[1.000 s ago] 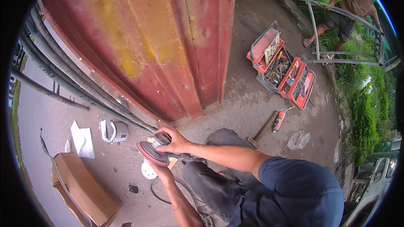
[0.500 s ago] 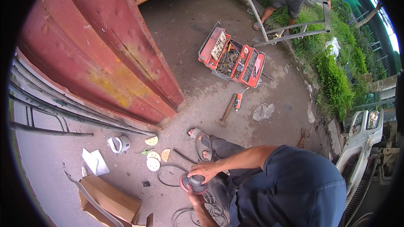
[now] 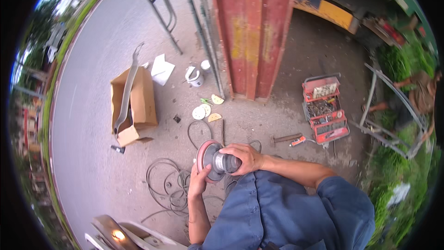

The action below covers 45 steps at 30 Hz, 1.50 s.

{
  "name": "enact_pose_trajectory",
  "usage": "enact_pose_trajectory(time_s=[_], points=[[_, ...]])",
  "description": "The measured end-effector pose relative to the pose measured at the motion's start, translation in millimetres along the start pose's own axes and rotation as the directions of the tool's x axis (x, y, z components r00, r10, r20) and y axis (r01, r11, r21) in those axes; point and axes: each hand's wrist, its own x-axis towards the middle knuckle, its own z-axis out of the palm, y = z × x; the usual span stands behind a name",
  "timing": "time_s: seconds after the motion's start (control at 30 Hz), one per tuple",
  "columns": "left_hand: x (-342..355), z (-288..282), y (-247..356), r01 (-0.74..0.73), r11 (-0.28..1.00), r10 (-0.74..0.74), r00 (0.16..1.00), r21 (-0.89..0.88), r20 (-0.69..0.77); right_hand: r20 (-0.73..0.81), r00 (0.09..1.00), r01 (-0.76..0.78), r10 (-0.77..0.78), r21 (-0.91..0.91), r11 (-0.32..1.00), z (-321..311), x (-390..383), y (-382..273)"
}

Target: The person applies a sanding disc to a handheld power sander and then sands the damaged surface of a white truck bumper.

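A round disc sander with a dark grey body and a pinkish-red rim is held in front of my torso, tilted so its disc side points left. My right hand wraps round the body end. My left hand grips the lower left edge of the disc, thumb on the near side; its other fingers are partly hidden behind it. Beyond the sander lie round and half-round sanding discs on the ground. A dark hose lies in loops left of my hands.
A cardboard box with a long bent strip stands left. White sheets and a small bucket lie beyond. A red metal panel rises ahead. Right are a hammer, an open red toolbox, and another person beside a metal frame.
My view has swung to the left, shifting the toolbox and frame rightward. The sander has come up nearer and tipped its disc to the left, with both hands still on it.
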Motion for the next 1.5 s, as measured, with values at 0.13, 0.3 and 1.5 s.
enact_pose_trajectory(time_s=[0.13,0.3,1.5], points=[[-62.5,55.4,-4.4,-0.287,0.957,0.289,0.956,0.039,-0.044,-0.033,0.989,-0.142,0.145,0.091,0.986,-10.3,-46.1,-22.0],[-134.4,161.5,-107.0,-0.531,0.845,0.467,0.794,-0.069,-0.389,0.174,0.975,-0.197,0.136,0.402,0.894,-13.4,-93.4,-60.8],[-473.7,784.0,-562.5,-0.530,0.842,-0.286,-0.593,0.097,-0.753,0.711,0.124,-0.731,-0.693,0.537,0.420,7.9,-639.2,-574.5]])
